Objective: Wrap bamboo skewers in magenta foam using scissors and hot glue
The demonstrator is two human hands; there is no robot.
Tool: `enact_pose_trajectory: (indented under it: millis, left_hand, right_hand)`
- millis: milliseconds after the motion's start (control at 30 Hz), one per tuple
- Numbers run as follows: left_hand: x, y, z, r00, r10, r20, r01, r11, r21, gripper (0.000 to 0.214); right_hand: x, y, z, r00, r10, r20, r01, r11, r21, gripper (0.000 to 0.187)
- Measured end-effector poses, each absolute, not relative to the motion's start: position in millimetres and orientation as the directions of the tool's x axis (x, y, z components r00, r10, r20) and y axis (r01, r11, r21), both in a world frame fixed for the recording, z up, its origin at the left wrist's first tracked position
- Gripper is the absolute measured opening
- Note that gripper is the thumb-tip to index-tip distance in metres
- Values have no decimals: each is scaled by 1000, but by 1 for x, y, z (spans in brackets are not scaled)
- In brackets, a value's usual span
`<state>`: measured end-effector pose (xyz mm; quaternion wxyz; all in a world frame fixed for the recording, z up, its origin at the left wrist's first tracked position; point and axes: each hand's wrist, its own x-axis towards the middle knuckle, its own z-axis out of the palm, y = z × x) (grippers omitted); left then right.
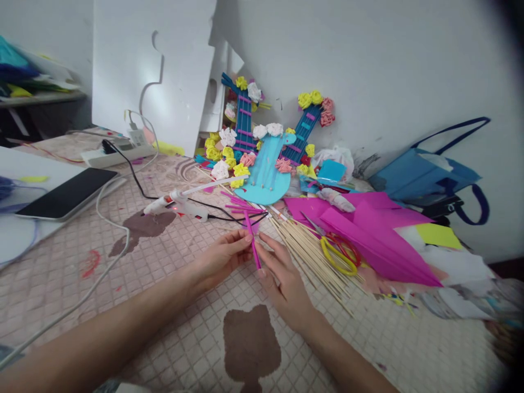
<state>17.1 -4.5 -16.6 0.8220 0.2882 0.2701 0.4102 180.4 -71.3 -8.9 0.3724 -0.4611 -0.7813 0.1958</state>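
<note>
Delicately, the left hand's point(223, 255) thumb and forefinger and the right hand's point(289, 286) fingertips are pinched together on a slim magenta paper stick point(255, 253) at the dial's centre, seemingly rolling or smoothing it, which calls for light, even pressure. Beyond them, bamboo skewers point(305, 251) lie at three o'clock, a white glue gun point(186, 209) at ten, and a flower-trimmed turquoise craft piece point(268, 169) just past twelve; no brand, label or writing is legible.

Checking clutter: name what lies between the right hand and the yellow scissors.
In the head view, wooden sticks lie between the right hand and yellow scissors.
</note>
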Motion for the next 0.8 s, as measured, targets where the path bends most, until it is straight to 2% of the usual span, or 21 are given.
enact_pose_trajectory:
  millis: [400, 600, 700, 767, 800]
  left_hand:
    - [14, 0, -19, 471, 863, -183, -558, 452, 696, 23]
    - [11, 2, -16, 403, 899, -172, -586, 398, 706, 23]
    - [11, 3, -15, 393, 902, -179, -588, 397, 705, 24]
    - [11, 4, -15, 391, 902, -181, -589, 397, 704, 25]
    - [11, 4, -15, 387, 903, -187, -591, 398, 702, 25]
  right_hand:
    - [182, -72, -5, -202, 886, 418, 527, 458, -715, 38]
    - [180, -74, -4, -255, 839, 480, 493, 540, -682, 34]
    - [180, -72, 5, -151, 854, 497, 445, 508, -737, 27]
    - [180, -74, 14, -87, 870, 485, 354, 482, -801, 19]
    - [182, -78, 19, -79, 878, 473, 301, 473, -828, 23]
